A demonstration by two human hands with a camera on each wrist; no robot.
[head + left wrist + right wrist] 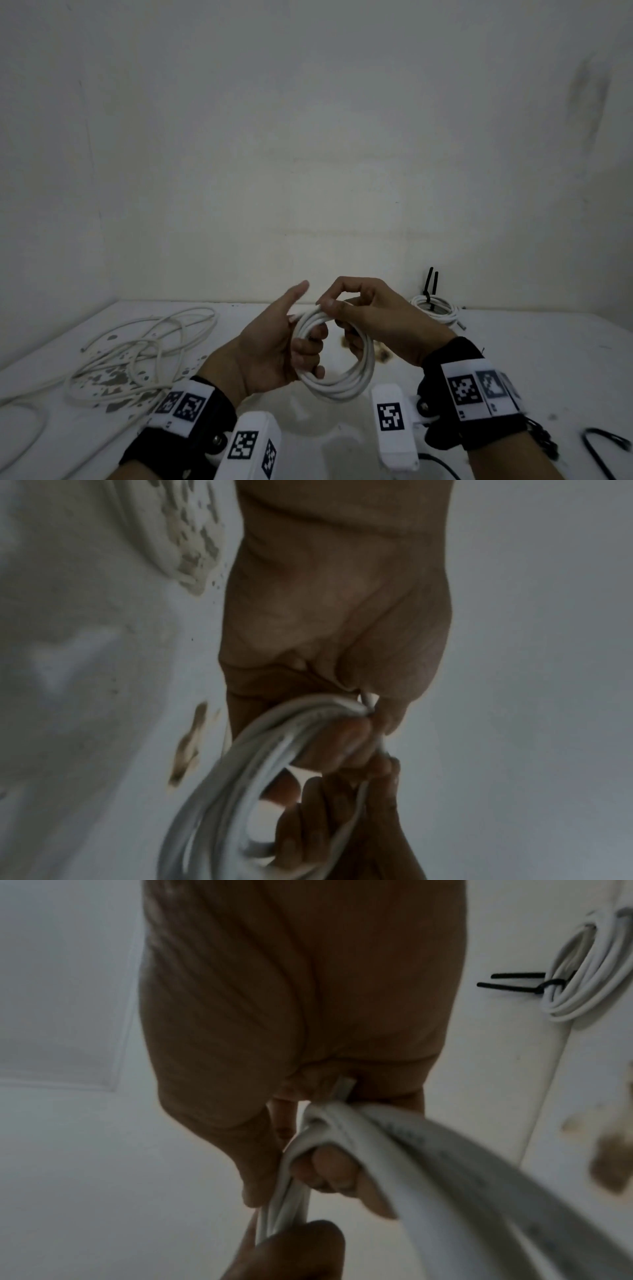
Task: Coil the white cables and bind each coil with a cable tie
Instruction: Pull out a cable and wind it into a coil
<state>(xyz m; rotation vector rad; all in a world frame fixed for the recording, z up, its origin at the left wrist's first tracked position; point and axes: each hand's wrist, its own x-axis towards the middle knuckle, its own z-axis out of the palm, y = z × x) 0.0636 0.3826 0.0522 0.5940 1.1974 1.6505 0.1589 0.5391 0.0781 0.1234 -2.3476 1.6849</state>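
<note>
A coil of white cable (346, 383) hangs between both hands above the table. My left hand (291, 342) holds the coil's left side, lower fingers curled through the loop, thumb pointing up. My right hand (346, 308) pinches the top of the coil between thumb and fingers. The left wrist view shows the coil (240, 764) passing under my curled left fingers (346, 739). In the right wrist view the coil (394, 1139) runs through my right fingers (329, 1169). A tied coil (436, 308) with a black cable tie (431, 284) lies at the back right.
A loose tangle of white cable (144, 349) sprawls on the left of the white, paint-chipped table (513, 370). A black cable tie (606, 445) lies near the front right edge. A bare wall stands close behind the table.
</note>
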